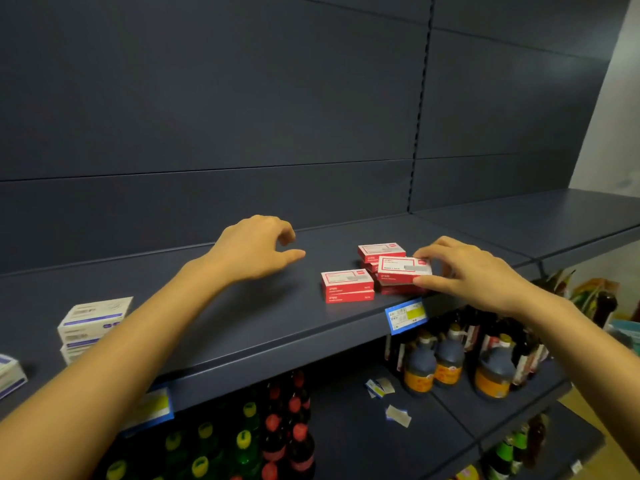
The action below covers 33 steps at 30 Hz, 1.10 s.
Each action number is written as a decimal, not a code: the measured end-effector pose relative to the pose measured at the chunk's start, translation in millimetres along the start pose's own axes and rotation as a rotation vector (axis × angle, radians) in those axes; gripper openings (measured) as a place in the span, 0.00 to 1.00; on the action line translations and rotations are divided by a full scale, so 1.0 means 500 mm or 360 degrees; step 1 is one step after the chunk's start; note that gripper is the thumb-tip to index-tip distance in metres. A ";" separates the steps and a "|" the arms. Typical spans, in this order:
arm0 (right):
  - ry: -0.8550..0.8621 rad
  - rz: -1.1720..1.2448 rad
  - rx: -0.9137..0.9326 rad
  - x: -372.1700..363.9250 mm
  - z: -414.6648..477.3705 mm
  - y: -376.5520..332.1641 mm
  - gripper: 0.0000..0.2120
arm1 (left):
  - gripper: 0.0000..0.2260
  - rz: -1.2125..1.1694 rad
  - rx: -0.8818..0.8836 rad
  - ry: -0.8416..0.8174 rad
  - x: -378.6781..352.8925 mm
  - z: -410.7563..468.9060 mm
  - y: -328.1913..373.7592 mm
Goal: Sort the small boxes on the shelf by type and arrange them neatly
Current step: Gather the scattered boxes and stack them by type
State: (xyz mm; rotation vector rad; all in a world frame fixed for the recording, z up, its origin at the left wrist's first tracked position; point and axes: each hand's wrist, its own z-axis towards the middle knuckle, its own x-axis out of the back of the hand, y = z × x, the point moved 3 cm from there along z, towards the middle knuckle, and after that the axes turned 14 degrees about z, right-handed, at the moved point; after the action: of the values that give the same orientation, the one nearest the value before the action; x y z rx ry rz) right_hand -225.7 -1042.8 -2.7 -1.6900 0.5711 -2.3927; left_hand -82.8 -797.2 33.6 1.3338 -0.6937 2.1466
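Observation:
On the dark shelf [263,317] red boxes are grouped at the right. My right hand [474,271] pinches one red box [403,270] between thumb and fingers, on top of a short red stack [398,289]. Another red stack [347,286] stands just left of it, and a third red box [381,251] lies behind. My left hand [254,247] hovers over bare shelf left of them, fingers loosely curled, holding nothing. White boxes with purple stripes [91,323] are stacked at the far left, with one more [10,374] at the frame edge.
Blue price tags [405,315] hang on the shelf's front lip. Below stand dark sauce bottles [450,358] at the right and drink bottles with red and green caps [270,431] at the left. Loose paper tags [379,388] lie on the lower shelf.

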 end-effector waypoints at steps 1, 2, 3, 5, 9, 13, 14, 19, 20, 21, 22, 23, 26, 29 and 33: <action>-0.0025 0.0007 0.0019 0.000 0.008 0.011 0.23 | 0.17 0.0004 0.0019 0.0001 -0.002 0.004 0.007; -0.0050 0.0018 0.0049 -0.001 0.018 0.020 0.23 | 0.17 0.0005 0.0043 0.0002 -0.005 0.008 0.014; -0.0075 0.0037 0.0085 -0.003 0.027 0.028 0.23 | 0.17 0.0004 0.0069 0.0003 -0.007 0.011 0.021; -0.0137 0.0076 0.0160 -0.007 0.045 0.038 0.23 | 0.17 0.0002 0.0126 0.0004 -0.010 0.014 0.035; -0.0253 -0.0033 0.0301 -0.016 0.072 0.049 0.23 | 0.18 0.0044 0.0245 -0.0007 -0.009 0.010 0.055; -0.0220 -0.0165 0.0535 0.003 0.083 0.040 0.24 | 0.17 0.0056 0.0423 0.0032 0.001 -0.013 0.065; -0.0191 -0.0157 0.0612 0.009 0.085 0.030 0.24 | 0.16 0.0064 0.0471 0.0042 0.004 -0.022 0.068; -0.0200 0.0020 0.1004 0.001 0.084 -0.059 0.20 | 0.14 0.0149 0.0744 0.0089 0.025 -0.105 0.073; -0.0216 0.0060 0.1079 -0.009 0.084 -0.082 0.20 | 0.14 0.0191 0.0796 0.0103 0.032 -0.129 0.071; -0.0237 0.0106 0.1149 -0.020 0.084 -0.106 0.20 | 0.14 0.0237 0.0848 0.0113 0.040 -0.155 0.066; -0.0262 0.0153 0.1218 -0.033 0.084 -0.132 0.19 | 0.14 0.0281 0.0899 0.0117 0.049 -0.182 0.061; -0.0289 0.0193 0.1288 -0.046 0.083 -0.160 0.19 | 0.13 0.0321 0.0952 0.0112 0.061 -0.211 0.055; -0.0382 0.0261 0.1501 -0.081 0.069 -0.254 0.19 | 0.13 0.0431 0.1119 0.0083 0.102 -0.308 0.034; -0.0435 0.0355 0.1675 -0.110 0.045 -0.351 0.18 | 0.13 0.0535 0.1292 0.0052 0.140 -0.412 0.015; -0.0444 0.0434 0.1837 -0.152 -0.005 -0.474 0.18 | 0.14 0.0633 0.1464 -0.0046 0.174 -0.540 -0.009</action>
State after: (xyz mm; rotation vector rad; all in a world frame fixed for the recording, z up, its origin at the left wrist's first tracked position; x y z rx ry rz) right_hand -180.0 -799.7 23.6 -1.2121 -0.5199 -1.6334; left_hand -288.0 -602.5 9.5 1.7595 0.0950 2.9471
